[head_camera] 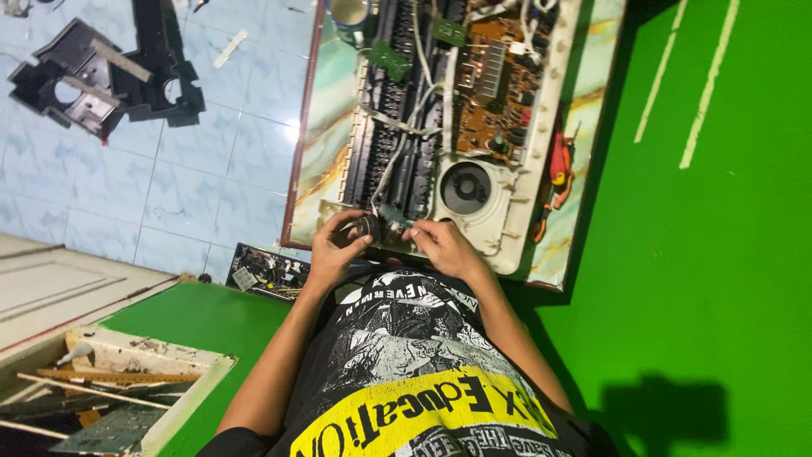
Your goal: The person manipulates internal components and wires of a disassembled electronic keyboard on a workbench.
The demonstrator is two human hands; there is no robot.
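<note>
My left hand [337,245] is curled around a small round black part [366,226] at the near end of an opened electronic keyboard [541,127]. My right hand [440,244] pinches a small green circuit piece [395,214] right beside that black part. White wires [397,140] run from there up along the black key mechanism. A brown circuit board [499,85] and a round speaker [466,188] lie inside the white casing just beyond my right hand.
The keyboard rests on a marbled table [326,118]. An orange-handled tool [560,169] lies along its right edge. Black plastic casing parts [93,76] lie on the tiled floor at left. A box of scrap boards [118,398] is at lower left, green carpet [702,254] at right.
</note>
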